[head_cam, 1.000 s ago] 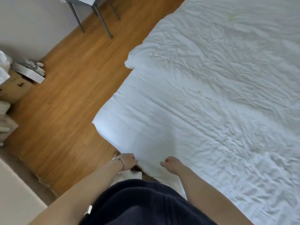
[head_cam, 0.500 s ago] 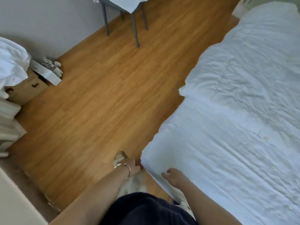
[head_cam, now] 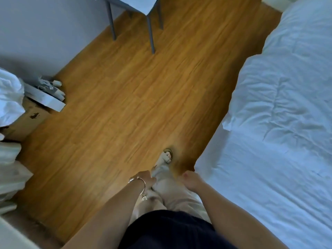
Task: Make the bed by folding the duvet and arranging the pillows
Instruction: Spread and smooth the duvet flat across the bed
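Note:
The white duvet [head_cam: 280, 108] lies crumpled over the bed on the right, with a folded-over layer whose corner sits near the bed's left edge. The bed's near corner [head_cam: 199, 164] is just right of my right hand [head_cam: 191, 180], which hangs loosely curled beside it and holds nothing I can see. My left hand [head_cam: 144, 178], with bracelets on the wrist, hangs in front of my leg; its fingers point down and are partly hidden. A white shape at the top right [head_cam: 269, 1] may be a pillow.
Wooden floor [head_cam: 116, 114] fills the middle. A grey-legged chair [head_cam: 150, 27] stands at the top. White bedding [head_cam: 9, 99] is piled over a cardboard box [head_cam: 27, 121] and a flat box [head_cam: 45, 97] at the left wall. My sandalled foot [head_cam: 166, 158] is on the floor.
My view has swung left, so the bed slid to the right of the frame. Both hands came away from the duvet's edge and now hang over my legs and the floor.

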`<state>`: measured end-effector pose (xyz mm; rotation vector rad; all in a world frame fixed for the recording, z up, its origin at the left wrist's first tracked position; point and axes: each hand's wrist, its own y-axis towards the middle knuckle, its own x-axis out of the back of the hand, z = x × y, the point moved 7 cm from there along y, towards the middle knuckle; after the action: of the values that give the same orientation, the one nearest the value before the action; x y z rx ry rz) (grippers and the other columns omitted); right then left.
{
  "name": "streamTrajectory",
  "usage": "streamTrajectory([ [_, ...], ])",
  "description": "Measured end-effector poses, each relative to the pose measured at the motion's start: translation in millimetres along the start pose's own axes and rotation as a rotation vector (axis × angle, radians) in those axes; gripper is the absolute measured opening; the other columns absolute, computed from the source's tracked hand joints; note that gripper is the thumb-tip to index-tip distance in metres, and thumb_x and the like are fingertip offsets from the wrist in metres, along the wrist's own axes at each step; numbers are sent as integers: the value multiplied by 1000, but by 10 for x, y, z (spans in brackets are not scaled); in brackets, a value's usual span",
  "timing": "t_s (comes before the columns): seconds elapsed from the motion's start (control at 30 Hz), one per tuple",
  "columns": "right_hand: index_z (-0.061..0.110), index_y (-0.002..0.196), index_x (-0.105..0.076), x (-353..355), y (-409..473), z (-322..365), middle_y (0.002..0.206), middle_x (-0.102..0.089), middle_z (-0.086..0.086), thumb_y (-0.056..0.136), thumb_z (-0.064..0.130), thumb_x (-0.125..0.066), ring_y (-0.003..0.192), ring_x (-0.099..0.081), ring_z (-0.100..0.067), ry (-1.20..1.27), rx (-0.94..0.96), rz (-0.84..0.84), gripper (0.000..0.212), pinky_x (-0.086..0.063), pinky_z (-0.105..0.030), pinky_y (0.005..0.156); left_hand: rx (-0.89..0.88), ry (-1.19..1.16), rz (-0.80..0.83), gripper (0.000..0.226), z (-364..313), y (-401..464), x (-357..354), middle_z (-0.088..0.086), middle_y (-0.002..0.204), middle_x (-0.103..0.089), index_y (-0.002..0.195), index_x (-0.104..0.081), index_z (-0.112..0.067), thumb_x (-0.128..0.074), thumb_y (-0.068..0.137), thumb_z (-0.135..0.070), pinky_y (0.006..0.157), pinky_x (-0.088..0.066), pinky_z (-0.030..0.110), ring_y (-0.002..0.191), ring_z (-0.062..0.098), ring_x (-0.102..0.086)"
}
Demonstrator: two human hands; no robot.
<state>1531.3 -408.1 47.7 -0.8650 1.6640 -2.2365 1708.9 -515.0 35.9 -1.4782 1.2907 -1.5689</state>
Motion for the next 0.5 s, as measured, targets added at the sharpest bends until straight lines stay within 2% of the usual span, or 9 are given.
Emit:
streamTrajectory([
  [0.1,13,111,-58,469,199,217,108,-58,-8,96,42,-47,101,-55,-23,79,-7,1,34,-42,-27,79,-24,80,-40,51,-178,197,635,5,138,-49,135,-46,-17,-38,94,-47,96,-42,33,123,25,-49],
  [0.17,13,122,-57,1018,327,404,112,-58,-9,96,41,-50,105,-55,-24,85,48,-14,39,-41,-23,75,-63,79,-92,54,-419,297,1168,3,143,-42,140,-41,-18,-36,96,-50,100,-41,34,128,24,-44],
  [0.27,11,141,-43,2012,490,713,142,-47,-8,96,49,-48,126,-47,-25,154,82,-114,59,-41,-31,99,-131,100,-179,54,-865,444,2074,2,145,-41,140,-41,-20,-36,96,-50,100,-40,33,130,22,-43],
  [0.33,14,145,-39,2617,579,861,147,-42,-7,95,54,-45,129,-44,-26,167,88,-171,64,-39,-38,105,-167,168,-213,53,-1220,592,2620,1,144,-43,139,-43,-22,-36,95,-51,98,-41,32,128,22,-45],
  [0.5,15,143,-40,3443,898,918,143,-45,-6,98,53,-38,126,-47,-26,176,9,-297,59,-43,-40,100,-225,285,-181,52,-2079,995,3430,0,137,-50,133,-47,-25,-36,91,-53,97,-43,37,120,23,-51],
])
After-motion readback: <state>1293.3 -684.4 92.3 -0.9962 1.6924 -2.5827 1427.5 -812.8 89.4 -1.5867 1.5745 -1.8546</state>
